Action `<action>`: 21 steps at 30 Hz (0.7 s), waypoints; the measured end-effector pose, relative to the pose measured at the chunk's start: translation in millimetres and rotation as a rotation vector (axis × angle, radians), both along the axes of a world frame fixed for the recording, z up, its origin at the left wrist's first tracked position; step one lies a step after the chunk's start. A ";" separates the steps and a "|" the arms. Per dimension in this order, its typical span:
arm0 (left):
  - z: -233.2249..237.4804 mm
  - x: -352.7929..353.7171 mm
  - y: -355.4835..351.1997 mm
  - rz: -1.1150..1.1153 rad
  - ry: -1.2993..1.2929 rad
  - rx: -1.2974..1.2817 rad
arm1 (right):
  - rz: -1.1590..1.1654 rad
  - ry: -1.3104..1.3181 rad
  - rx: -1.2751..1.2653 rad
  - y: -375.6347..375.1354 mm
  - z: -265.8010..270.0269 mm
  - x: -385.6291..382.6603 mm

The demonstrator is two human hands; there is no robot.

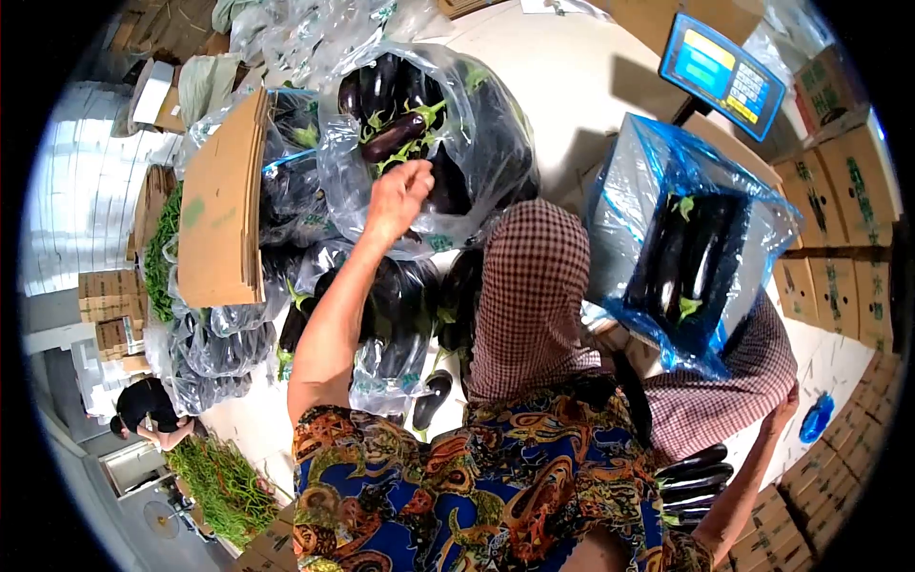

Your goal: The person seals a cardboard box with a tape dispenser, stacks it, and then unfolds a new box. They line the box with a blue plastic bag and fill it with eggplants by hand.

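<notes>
An eggplant [393, 138] lies at the open mouth of a clear plastic bag [496, 143] heaped with others, its long axis slanting from lower left up to upper right, stem cap toward the top. The person's left hand [398, 195] is raised just below it, fingers curled inward and nearly touching the fruit; whether they have closed on the eggplant or on the bag's edge cannot be told. This is much the nearer hand. The right hand [786, 405] is well off to the lower right of the bag against checked cloth [534, 296], its grasp not readable, with a stack of eggplants [694, 477] tucked between that arm and the body. Right of the bag stands a blue-lined box [629, 191] holding more eggplants, and above that a scale display [724, 71] whose figures are too small to read. Left of the bag leans a pile of flat cardboard [224, 200]; below the bag a loose eggplant [431, 398] lies on the floor. Far right, cartons [848, 191] carry green print, and the bag bears green lettering low down, neither legible. Another person [148, 405] bends near green vegetables [224, 486], lower left.
</notes>
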State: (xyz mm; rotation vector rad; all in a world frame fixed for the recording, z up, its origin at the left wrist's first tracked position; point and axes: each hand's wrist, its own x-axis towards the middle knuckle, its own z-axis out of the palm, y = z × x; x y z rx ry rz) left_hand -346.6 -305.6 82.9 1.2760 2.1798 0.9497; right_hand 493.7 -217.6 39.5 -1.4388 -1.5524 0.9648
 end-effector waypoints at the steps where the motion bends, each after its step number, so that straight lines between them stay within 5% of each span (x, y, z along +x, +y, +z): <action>1: -7.9 -12.6 7.3 0.071 0.070 0.022 | 0.026 0.038 -0.028 8.5 5.2 -3.8; 3: -23.7 -40.6 24.9 0.202 0.229 0.069 | 0.016 0.123 -0.030 22.7 23.6 -29.2; 6: -46.8 -75.8 51.5 0.158 0.451 0.036 | -0.260 -0.049 -0.138 39.7 64.1 -83.6; 8: -56.5 -83.7 72.3 -0.007 0.636 0.081 | -0.222 -0.126 -0.217 46.9 83.0 -97.2; 11: -54.8 -74.5 93.8 -0.088 0.862 -0.330 | -0.176 -0.241 -0.105 51.9 93.2 -109.7; 16: -45.4 -88.0 93.7 -0.032 0.791 -0.161 | -0.155 -0.291 -0.100 61.7 101.3 -112.1; 20: -2.7 -107.1 59.3 0.021 0.483 0.108 | -0.264 -0.415 -0.140 77.4 120.4 -155.3; 21: 13.4 -107.8 49.7 0.079 0.210 0.144 | -0.208 -0.362 -0.133 85.5 113.4 -147.8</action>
